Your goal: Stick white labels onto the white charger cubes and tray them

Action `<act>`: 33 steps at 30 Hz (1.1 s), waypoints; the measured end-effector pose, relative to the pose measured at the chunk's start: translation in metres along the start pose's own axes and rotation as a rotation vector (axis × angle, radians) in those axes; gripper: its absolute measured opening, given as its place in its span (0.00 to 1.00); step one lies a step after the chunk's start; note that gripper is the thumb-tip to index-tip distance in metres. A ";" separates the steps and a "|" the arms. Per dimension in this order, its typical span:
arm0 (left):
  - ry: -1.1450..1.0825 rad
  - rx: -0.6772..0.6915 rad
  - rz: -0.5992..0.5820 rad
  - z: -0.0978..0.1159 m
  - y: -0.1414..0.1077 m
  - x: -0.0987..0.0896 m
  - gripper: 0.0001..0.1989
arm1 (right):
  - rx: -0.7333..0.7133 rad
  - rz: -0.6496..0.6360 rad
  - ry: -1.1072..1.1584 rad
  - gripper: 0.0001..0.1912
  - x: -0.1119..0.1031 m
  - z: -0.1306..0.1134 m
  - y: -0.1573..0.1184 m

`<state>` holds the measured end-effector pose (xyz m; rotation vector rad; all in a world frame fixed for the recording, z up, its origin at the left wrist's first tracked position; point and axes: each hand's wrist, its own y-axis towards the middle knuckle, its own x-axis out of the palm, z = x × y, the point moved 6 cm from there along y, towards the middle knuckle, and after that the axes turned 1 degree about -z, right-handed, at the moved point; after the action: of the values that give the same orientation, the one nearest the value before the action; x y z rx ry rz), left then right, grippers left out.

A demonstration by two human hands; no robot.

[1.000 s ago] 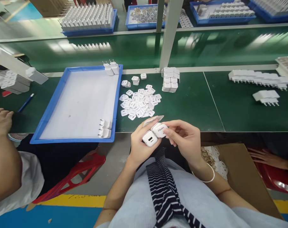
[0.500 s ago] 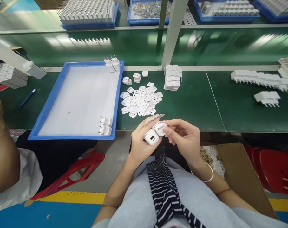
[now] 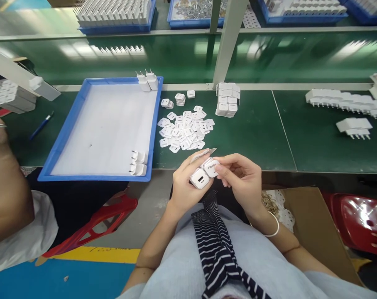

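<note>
My left hand (image 3: 184, 185) is closed around two small white USB chargers side by side. One charger (image 3: 199, 178) faces up with its dark USB slot. Dark lettering is printed on the face of the other charger (image 3: 211, 167). A thin flat white piece (image 3: 204, 155) also lies along the left fingers. My right hand (image 3: 243, 174) pinches the lettered charger's right edge between thumb and fingers. Beyond my hands, a loose pile of small white cover plates (image 3: 187, 131) lies on the green table (image 3: 253, 141). Both plugs' pins are hidden in my grip.
A blue-rimmed tray (image 3: 48, 160) at left carries a few plug chargers (image 3: 138, 163). Stacked white blocks (image 3: 227, 99) stand behind the pile, and more chargers (image 3: 344, 101) lie far right. A co-worker's arm (image 3: 8, 187) is at left. A cardboard box (image 3: 313, 216) sits below the table.
The view has shifted slightly. My hands keep nearly the same hold on the chargers. At left, the co-worker's hand has come further into view, holding something thin and light.
</note>
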<state>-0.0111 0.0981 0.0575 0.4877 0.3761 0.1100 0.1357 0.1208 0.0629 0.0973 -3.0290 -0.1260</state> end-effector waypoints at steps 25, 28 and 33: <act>0.062 0.097 -0.021 -0.002 -0.002 -0.001 0.26 | 0.138 -0.055 0.007 0.20 -0.003 0.009 0.005; 0.047 0.096 -0.043 -0.002 -0.001 -0.001 0.27 | 0.162 -0.083 0.024 0.21 -0.001 0.010 0.007; -0.057 -0.029 -0.036 -0.005 0.001 -0.005 0.24 | 0.170 -0.129 0.043 0.21 0.006 0.022 0.006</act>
<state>-0.0174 0.1005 0.0557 0.4541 0.3271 0.0664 0.1273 0.1281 0.0427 0.3052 -2.9841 0.1221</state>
